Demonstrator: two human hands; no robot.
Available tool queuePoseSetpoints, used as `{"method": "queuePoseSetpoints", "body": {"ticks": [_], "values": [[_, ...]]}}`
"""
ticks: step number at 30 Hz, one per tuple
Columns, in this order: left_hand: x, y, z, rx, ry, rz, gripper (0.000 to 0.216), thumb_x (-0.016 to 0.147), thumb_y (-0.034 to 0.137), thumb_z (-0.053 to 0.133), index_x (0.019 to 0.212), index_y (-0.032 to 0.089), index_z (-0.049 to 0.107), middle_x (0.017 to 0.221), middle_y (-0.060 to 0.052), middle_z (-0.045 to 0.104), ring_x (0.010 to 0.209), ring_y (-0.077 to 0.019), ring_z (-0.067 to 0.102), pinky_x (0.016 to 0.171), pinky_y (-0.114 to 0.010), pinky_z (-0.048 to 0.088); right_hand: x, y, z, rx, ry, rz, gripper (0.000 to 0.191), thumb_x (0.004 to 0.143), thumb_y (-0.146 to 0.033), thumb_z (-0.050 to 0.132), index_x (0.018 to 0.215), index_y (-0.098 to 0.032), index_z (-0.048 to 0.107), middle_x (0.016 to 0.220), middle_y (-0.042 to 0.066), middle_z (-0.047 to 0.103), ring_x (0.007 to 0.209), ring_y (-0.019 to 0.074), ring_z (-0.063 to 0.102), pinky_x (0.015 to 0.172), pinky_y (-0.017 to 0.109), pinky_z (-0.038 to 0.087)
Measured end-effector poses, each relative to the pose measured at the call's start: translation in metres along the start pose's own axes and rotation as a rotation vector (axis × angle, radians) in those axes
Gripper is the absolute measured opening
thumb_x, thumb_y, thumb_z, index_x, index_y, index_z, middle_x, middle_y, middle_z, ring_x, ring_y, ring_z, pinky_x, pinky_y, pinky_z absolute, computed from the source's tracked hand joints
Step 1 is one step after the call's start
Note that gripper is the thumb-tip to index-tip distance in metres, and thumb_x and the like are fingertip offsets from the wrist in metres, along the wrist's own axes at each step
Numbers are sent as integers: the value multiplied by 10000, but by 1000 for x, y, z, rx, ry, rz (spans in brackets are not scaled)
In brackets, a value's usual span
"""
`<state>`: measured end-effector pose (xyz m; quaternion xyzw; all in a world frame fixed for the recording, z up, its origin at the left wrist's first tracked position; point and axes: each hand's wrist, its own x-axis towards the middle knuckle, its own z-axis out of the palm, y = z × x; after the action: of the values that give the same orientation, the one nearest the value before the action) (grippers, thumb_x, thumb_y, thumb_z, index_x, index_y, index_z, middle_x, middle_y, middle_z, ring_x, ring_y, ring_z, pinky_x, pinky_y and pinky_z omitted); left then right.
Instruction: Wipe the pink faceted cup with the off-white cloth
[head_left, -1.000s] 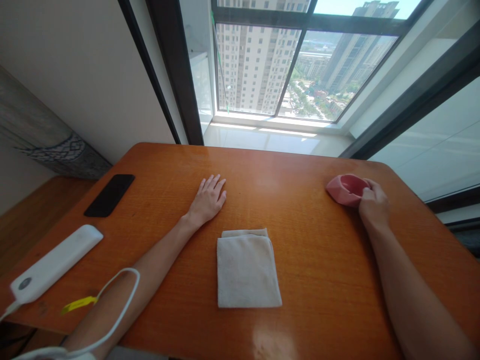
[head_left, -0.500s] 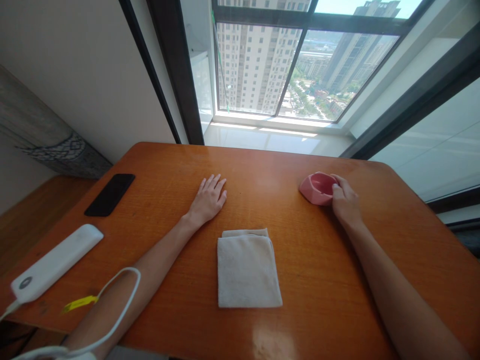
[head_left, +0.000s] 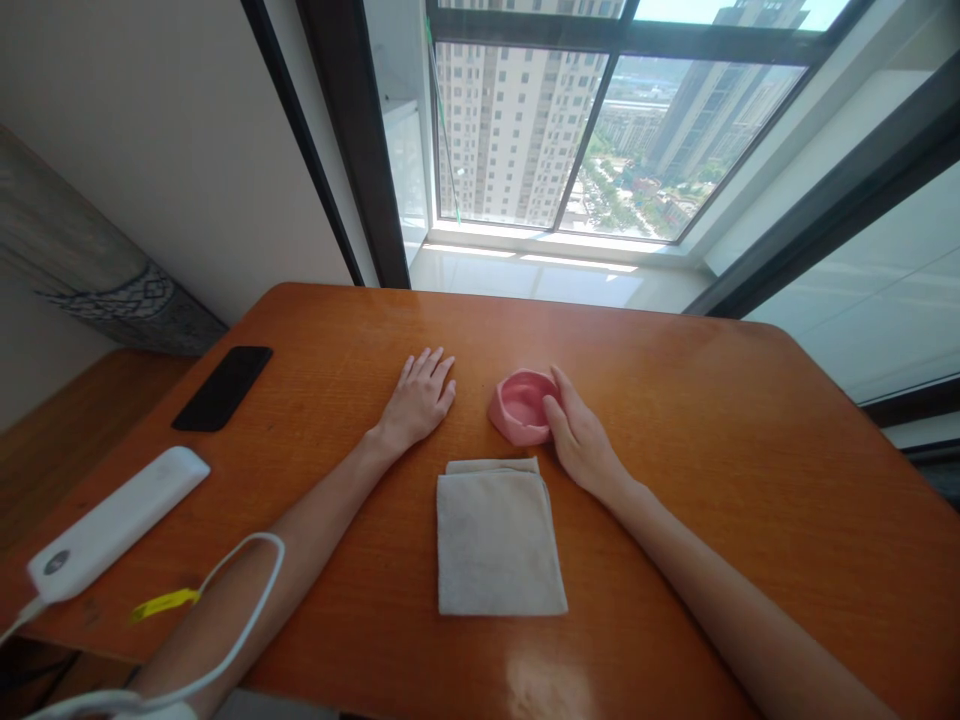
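Note:
A faceted pink ashtray (head_left: 519, 412) is pinched at its right rim by my right hand (head_left: 581, 435), thumb inside and fingers along the outer wall. It is just beyond a folded off-white cloth (head_left: 501, 545); whether its base touches the table I cannot tell. My left hand (head_left: 420, 400) lies palm down on the wood, fingers spread, holding nothing. The cloth lies flat between my forearms, with a slightly uneven far edge.
The brown wooden table (head_left: 675, 400) reaches to a window (head_left: 555, 140). On the left are a black phone (head_left: 223, 388) and a white power bank (head_left: 118, 525). From the power bank's near end a cable runs off, and a white cable (head_left: 270, 580) with a yellow tag crosses my left forearm.
My right hand has carried the pink ashtray left and slightly nearer, from the right side of the table to beyond the cloth. My left hand and the cloth have stayed put.

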<state>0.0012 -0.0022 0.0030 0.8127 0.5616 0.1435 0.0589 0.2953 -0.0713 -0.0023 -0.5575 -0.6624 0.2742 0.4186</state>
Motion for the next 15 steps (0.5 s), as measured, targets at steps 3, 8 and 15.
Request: {"method": "queuePoseSetpoints", "body": {"ticks": [3, 8, 15], "values": [[0, 0, 1, -1, 3, -3, 556, 1135, 345, 423, 1642, 146, 536, 1796, -151, 444, 1712, -347, 368, 1447, -573, 257, -14, -11, 20, 29, -140, -116, 854, 1096, -602, 588, 1811, -468, 140, 1858, 14, 350, 1702, 398, 381, 1395, 784, 211], [0, 2, -1, 7, -12, -13, 560, 1135, 339, 436, 1654, 148, 526, 1798, -143, 441, 1715, -339, 364, 1450, -564, 252, -20, -28, 25, -103, -238, -178, 895, 1129, -569, 533, 1826, -393, -1, 1862, 106, 338, 1714, 381, 364, 1409, 777, 99], [0, 2, -2, 8, -12, -12, 565, 1138, 341, 426, 1653, 133, 528, 1801, -141, 437, 1715, -340, 361, 1451, -557, 247, -19, -37, 19, -192, -262, -149, 829, 1154, -547, 450, 1832, -251, 74, 1836, 185, 374, 1724, 338, 352, 1425, 707, 133]]}}
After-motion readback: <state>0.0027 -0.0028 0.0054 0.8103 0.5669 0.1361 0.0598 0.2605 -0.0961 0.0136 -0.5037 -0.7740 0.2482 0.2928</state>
